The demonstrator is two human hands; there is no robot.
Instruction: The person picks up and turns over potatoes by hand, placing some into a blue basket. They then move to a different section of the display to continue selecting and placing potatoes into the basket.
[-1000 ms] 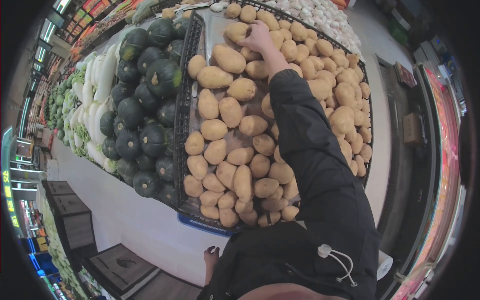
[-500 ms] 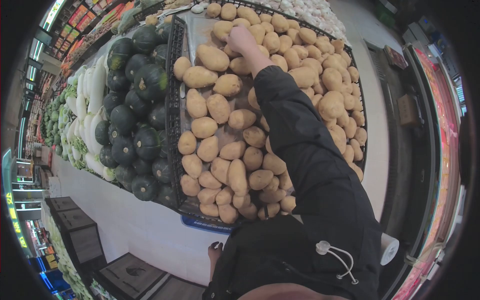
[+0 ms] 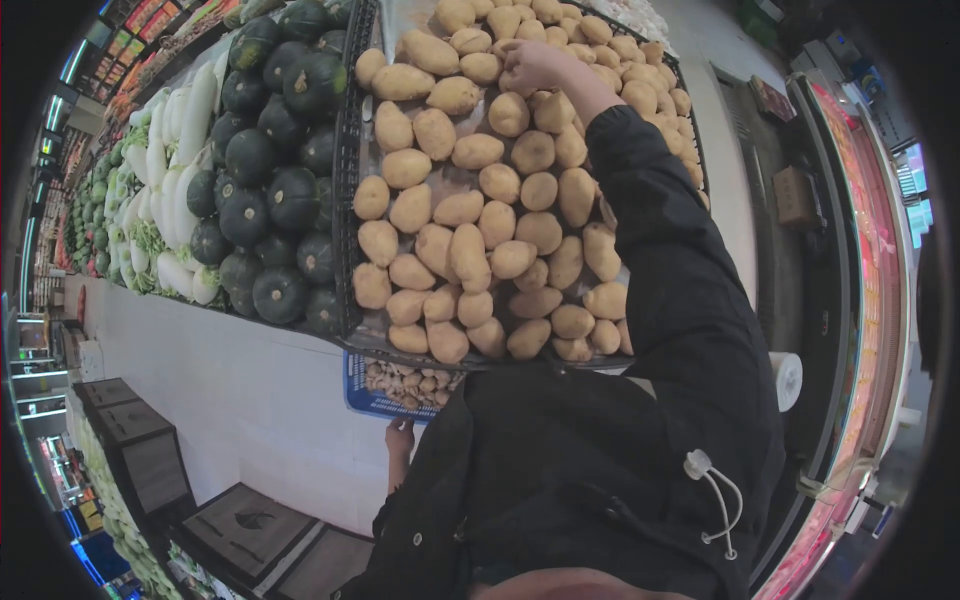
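My right hand (image 3: 530, 68) reaches over the far part of a bed of potatoes (image 3: 455, 95). Its fingers are curled down among them, with potatoes against the fingertips; whether one is in the grip is hidden. The potatoes lie in a black crate-like display (image 3: 347, 180), spread in rows in front and heaped at the back right. Low in view, my left hand (image 3: 399, 440) is at the near edge of a blue basket (image 3: 375, 403), which holds small brownish-white produce. Its fingers are small and dark there, so their grip is unclear.
Dark green squashes (image 3: 272, 205) are stacked left of the potatoes, with white radishes (image 3: 170, 200) beyond. Dark wooden-looking boxes (image 3: 245, 530) stand at lower left. A lit display case (image 3: 850, 300) and a white roll (image 3: 786, 381) are at right.
My right hand has come nearer across the potatoes and to the right. The view has tilted down, so more of the blue basket shows. My left hand is now beside its rim.
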